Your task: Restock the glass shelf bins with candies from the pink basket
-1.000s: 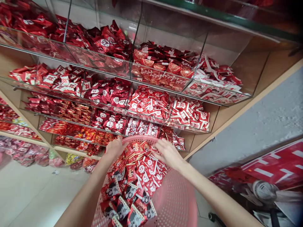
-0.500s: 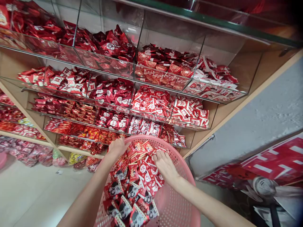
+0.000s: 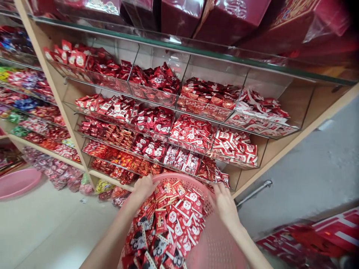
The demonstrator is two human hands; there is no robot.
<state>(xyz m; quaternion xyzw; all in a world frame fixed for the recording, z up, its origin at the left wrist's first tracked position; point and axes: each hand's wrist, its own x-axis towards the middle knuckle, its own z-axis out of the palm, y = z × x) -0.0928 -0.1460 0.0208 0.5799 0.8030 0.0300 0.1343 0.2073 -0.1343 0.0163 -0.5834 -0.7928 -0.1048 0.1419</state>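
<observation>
A pink plastic basket [image 3: 185, 177] with a holed wall is tilted before me. Heaped inside lie small sealed packets [image 3: 179, 220], red and white ones beside red ones with black-and-white pictures. My left hand [image 3: 143, 188] is closed over the basket's far left rim. On the far right side, my right hand [image 3: 224, 203] is at the rim, its fingers over the edge and its thumb towards the inside. Just beyond those fingers is the lowest shelf bin with red packets [image 3: 211, 170].
Clear-fronted bins of red packets [image 3: 193, 130] fill the wooden shelf unit [image 3: 56, 86]. Dark red boxes [image 3: 179, 18] stand on the glass shelf above. A grey wall [image 3: 322, 160] is at the right. Bagged goods [image 3: 58, 172] and another pink basket [image 3: 19, 183] sit at the lower left.
My right hand has left the packets inside the basket and moved right to its rim. My left hand stays on the rim. The view has shifted, showing more shelving above and to the left.
</observation>
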